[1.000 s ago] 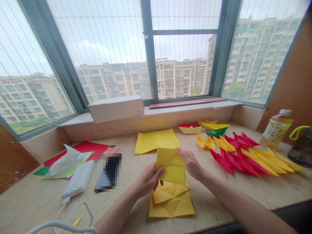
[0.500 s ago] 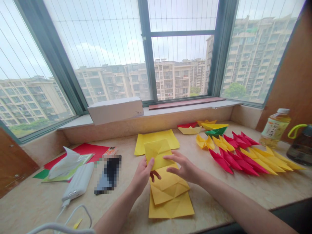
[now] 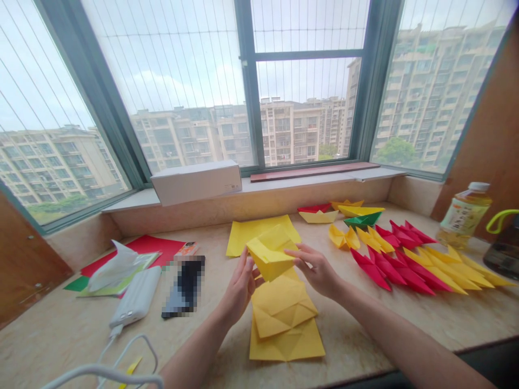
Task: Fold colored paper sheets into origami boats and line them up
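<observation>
Marble windowsill counter [image 3: 60, 335] stretches beneath the tall window, with rows of red and yellow folded paper pieces [image 3: 409, 273] to the right and a creased yellow origami sheet [image 3: 284, 319] lying just below the hands. Above that sheet, a small folded yellow paper [image 3: 271, 253] hangs in the air, held partly closed in the left hand [image 3: 240, 289], while the half-open right hand [image 3: 314, 270] reaches its far corner, though whether it grips or only touches is hard to tell. Even pressure from both sides should keep the layers aligned and the creases sharp
</observation>
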{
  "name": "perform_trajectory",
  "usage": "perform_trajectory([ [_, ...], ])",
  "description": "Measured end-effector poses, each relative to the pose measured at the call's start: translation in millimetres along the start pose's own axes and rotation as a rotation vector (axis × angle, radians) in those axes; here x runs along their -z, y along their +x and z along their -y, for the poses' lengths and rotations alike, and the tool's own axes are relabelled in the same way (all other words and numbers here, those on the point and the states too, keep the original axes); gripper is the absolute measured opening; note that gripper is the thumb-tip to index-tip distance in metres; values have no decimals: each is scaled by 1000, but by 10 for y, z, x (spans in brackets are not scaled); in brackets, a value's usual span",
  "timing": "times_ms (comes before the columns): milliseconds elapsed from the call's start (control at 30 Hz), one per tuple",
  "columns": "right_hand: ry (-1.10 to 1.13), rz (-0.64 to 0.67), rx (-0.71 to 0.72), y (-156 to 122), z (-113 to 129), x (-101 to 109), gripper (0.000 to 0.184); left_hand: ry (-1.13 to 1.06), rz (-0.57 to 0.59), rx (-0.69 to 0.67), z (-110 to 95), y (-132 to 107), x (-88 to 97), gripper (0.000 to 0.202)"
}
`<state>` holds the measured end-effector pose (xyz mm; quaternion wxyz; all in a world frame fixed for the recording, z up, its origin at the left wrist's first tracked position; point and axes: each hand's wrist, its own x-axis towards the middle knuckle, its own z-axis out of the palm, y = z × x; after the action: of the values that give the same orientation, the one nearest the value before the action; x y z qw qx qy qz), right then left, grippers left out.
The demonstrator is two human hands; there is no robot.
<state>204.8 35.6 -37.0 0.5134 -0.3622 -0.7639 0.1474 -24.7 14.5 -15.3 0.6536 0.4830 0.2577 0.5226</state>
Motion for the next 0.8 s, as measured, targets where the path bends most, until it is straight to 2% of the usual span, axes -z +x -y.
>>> perform_trajectory([
  [133, 46, -9, 30, 28, 59, 27, 36, 152, -84, -50, -7, 9, 42, 79],
  [233, 89, -5, 6, 48, 99, 33, 40, 345, -94, -120, -13, 25, 83, 61],
  [333, 116, -8, -82, 48, 98, 18, 45, 600, -32, -229, -37, 32, 96, 36],
  [400, 171, -8, -154, 40, 84, -6, 42, 682, 16, -269, -52, 36, 95, 31],
  [500, 367, -20, -267, 26, 71, -56, 32, 648, 34, -273, -39, 48, 100, 29],
  [567, 502, -23, -311, 22, 77, -88, 36, 531, 15, -231, -9, 56, 103, 35],
  [700, 592, -44, -315, 27, 106, -112, 37, 243, -36, -122, 25, 39, 76, 69],
  [800, 587, -56, -313, 34, 127, -106, 36, 181, -48, -63, -6, 14, 40, 80],
])
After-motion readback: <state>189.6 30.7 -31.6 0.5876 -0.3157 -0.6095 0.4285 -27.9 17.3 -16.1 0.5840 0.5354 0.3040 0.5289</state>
